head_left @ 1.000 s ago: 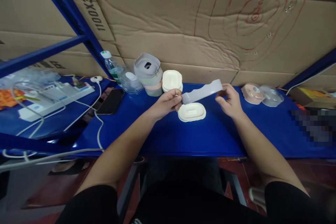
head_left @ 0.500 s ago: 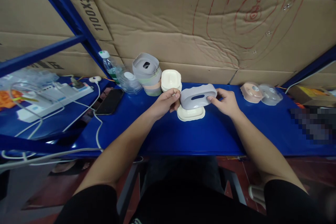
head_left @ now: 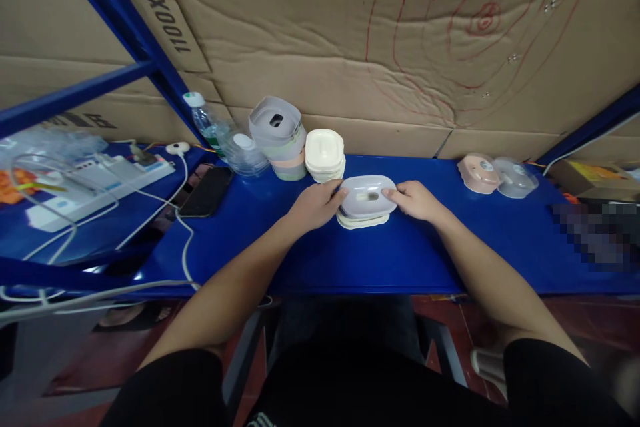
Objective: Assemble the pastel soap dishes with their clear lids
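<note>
Between my two hands is a grey plastic shell (head_left: 367,205) with an oval slot in its middle. My left hand (head_left: 320,203) grips its left end, and my right hand (head_left: 413,200) pinches the right end, thumb on top. Right under the shell lies a cream oval base (head_left: 367,223), mostly covered, with its front rim showing. Whether the two touch I cannot tell. Just behind my left hand stands a stack of cream pieces (head_left: 325,148). To the left of that stack, several slotted shells (head_left: 277,123) in grey, green and peach are nested together.
Clear domed covers (head_left: 245,155) and a water bottle (head_left: 203,120) stand at the back left, near a black phone (head_left: 206,192). A power strip (head_left: 100,190) with cables lies farther left. At the right sit a peach piece (head_left: 479,173) and a clear cover (head_left: 517,178).
The grey shell has turned from edge-on to slot-side up and come down over the cream base. My right hand has moved left and taken hold of its right end.
</note>
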Motion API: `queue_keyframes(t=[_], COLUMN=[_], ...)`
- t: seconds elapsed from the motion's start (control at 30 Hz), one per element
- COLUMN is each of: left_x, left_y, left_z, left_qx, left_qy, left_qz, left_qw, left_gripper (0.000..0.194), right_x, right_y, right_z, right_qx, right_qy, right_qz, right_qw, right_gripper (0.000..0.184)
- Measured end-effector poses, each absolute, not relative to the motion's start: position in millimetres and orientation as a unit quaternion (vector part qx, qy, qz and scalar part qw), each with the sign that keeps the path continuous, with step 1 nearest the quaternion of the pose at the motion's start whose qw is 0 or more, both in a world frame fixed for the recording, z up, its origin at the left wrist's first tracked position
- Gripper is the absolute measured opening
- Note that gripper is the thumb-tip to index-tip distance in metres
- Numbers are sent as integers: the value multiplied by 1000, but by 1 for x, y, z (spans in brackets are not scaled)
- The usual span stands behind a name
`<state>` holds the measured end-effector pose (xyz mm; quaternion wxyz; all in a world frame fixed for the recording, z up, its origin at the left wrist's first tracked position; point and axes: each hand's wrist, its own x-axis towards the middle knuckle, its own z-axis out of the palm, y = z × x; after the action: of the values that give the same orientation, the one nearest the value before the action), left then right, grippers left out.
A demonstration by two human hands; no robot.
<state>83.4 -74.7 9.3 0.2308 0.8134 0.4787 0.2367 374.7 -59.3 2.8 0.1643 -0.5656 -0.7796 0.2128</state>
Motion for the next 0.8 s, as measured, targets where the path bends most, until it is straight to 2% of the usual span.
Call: queue_keyframes(t=[0.27, 0.4, 0.8], left_x=[85, 87, 89], left_y=[-72, -72, -64], left_z=[8, 4, -8], left_qx=[826, 828, 833], left_qy=[533, 545, 541], left_qz=[105, 61, 1], left_qw=[149, 112, 118], left_gripper=[42, 48, 58], right_x=[369, 371, 368], right_y=[-55, -53, -48], right_z=[-4, -9, -15], right_qx=[-564, -565, -593], right_qy=[-787, -801, -793], right_qz=[233, 189, 140], right_qw=[93, 67, -12], right_gripper=[81, 83, 88])
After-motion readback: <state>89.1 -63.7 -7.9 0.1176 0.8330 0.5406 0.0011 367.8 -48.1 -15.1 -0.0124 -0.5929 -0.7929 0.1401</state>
